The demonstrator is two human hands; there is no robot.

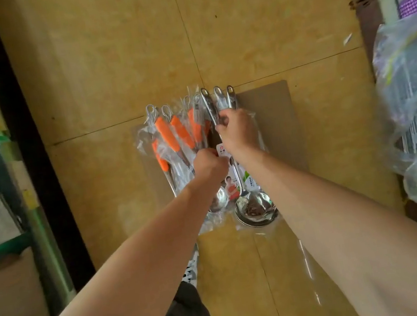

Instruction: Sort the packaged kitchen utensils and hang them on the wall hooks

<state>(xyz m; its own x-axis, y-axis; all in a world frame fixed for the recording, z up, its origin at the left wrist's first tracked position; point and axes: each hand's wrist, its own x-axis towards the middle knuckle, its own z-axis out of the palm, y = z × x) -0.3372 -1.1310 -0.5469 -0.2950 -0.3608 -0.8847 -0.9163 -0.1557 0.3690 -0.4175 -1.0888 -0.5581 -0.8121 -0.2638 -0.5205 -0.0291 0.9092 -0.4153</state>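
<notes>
**Item 1.** All-steel ladles in clear printed sleeves (254, 206), lying on a grey cardboard sheet (273, 109) on the tan tiled floor (116, 49).
- Long axis: straight away from the person, with the hanging eyes just beyond the fingers (224, 125) and the bowls back under the wrist.
- Right hand (239, 132): curled round the ladle handles, gripping them.

**Item 2.** Orange-handled steel utensils in clear sleeves (171, 136), fanned just left of those fingers on the same axis.
- Left hand (208, 164): fist closed on their shafts, probably several at once; the count is hidden.

**Judgement.** Each hand is nearer its own bundle, so the eye ends would lead towards the hooks.
</notes>
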